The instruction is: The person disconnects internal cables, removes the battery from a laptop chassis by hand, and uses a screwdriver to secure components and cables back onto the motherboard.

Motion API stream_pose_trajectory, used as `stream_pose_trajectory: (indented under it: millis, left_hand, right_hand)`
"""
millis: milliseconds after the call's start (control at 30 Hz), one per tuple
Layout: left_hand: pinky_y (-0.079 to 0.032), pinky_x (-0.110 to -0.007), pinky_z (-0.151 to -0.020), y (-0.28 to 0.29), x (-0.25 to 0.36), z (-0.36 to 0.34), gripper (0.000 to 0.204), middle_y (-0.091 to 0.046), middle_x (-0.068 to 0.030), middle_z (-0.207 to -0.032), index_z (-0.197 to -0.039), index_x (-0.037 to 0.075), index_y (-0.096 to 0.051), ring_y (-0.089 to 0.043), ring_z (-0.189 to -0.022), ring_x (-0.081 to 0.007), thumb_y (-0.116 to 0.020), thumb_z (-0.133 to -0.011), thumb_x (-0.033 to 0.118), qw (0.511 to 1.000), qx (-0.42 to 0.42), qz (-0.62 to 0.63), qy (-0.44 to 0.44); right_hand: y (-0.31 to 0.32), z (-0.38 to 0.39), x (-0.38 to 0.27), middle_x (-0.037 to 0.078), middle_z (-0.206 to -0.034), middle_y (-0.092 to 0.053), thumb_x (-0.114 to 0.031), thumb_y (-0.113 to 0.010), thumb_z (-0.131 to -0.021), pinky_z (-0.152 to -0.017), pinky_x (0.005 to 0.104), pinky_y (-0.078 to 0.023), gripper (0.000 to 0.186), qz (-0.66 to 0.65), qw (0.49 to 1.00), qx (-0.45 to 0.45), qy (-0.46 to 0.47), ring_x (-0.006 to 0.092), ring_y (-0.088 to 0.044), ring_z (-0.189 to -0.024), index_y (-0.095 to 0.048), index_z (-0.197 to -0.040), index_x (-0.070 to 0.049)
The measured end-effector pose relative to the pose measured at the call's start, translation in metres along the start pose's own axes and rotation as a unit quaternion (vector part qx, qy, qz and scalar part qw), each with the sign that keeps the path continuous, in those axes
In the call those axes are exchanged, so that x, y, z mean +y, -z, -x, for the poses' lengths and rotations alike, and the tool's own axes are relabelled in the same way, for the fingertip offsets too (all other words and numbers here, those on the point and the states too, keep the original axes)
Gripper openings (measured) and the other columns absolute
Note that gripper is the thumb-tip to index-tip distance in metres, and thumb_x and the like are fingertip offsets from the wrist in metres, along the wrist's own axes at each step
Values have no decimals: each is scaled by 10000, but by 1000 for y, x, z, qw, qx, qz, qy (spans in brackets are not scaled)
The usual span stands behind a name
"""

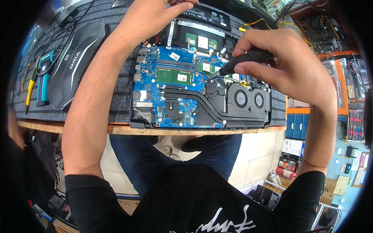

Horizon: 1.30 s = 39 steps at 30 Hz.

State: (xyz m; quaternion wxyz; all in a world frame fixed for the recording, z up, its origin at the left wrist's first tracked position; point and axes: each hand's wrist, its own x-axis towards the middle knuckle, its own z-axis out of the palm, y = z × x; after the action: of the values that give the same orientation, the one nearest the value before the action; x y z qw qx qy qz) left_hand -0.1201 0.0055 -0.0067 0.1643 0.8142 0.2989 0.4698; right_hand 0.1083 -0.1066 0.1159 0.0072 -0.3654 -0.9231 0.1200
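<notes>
An opened laptop [182, 91] lies on the bench, its blue motherboard [149, 79], green memory module [173, 76] and two black fans [241, 99] exposed. My right hand [272, 62] is closed round the black handle of a screwdriver [243, 63]. The metal tip slants down to the board, left of the fans; exact contact is too small to tell. Beyond the laptop, my left hand [155, 15] has its thumb and fingers pressed together near a black battery [211, 17]. The top edge of the picture cuts off part of those fingers, so what they hold is hidden.
A grey ribbed mat [122, 83] covers the wooden bench [186, 131]. Left of my left forearm lie a black graphics-card-like box [79, 62], a blue-and-black tool [44, 75] and yellow-handled pliers [30, 91]. Cables and an orange rack [342, 81] with parts stand at right.
</notes>
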Motion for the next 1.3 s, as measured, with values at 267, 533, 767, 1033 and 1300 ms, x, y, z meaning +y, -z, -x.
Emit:
stream_pose_trajectory:
  millis: [267, 533, 767, 1033, 1300]
  left_hand:
    - [-508, -347, -738, 1, -6, -1, 144, -659, -119, -862, -1003, 10, -763, -645, -819, -245, -726, -907, 112, 997, 41, -34, 54]
    - [-499, -357, -742, -2, -5, -2, 147, -668, -124, -892, -1034, 35, -771, -620, -796, -251, -708, -912, 85, 995, 77, -63, 27]
    - [-448, -270, -761, 0, -25, 1, 236, -703, -9, -983, -1155, 98, -776, -602, -871, -113, -710, -965, 221, 995, 23, -88, 31]
    - [-472, -268, -776, -1, -27, 1, 233, -687, -18, -959, -1132, 70, -772, -605, -868, -108, -718, -966, 224, 996, 33, -57, 53]
    - [-478, -259, -757, 3, -31, 1, 223, -714, -11, -1037, -1174, 112, -770, -630, -888, -122, -692, -969, 157, 997, 23, -72, -3]
  right_hand:
    - [13, -18, -22, 135, -568, -578, -206, -773, -928, -466, 344, -380, 268, 142, 987, -62, -46, 252, -538, -462, -686, -791, 6]
    - [13, -21, -22, 179, -746, -646, -220, -765, -876, -678, 460, -487, 243, 152, 986, -64, 6, 389, -647, -761, -673, -874, 5]
    - [11, -19, -24, 167, -787, -668, -216, -764, -864, -716, 458, -505, 243, 169, 983, -70, -18, 372, -665, -784, -675, -888, 9]
    - [-1, -15, -32, 144, -859, -670, -140, -747, -865, -711, 446, -506, 158, 164, 985, 0, 48, 348, -670, -803, -681, -944, -20]
    - [8, -11, -22, 112, -911, -621, -48, -702, -896, -662, 409, -497, 39, 90, 989, -59, 101, 291, -651, -797, -685, -931, -45]
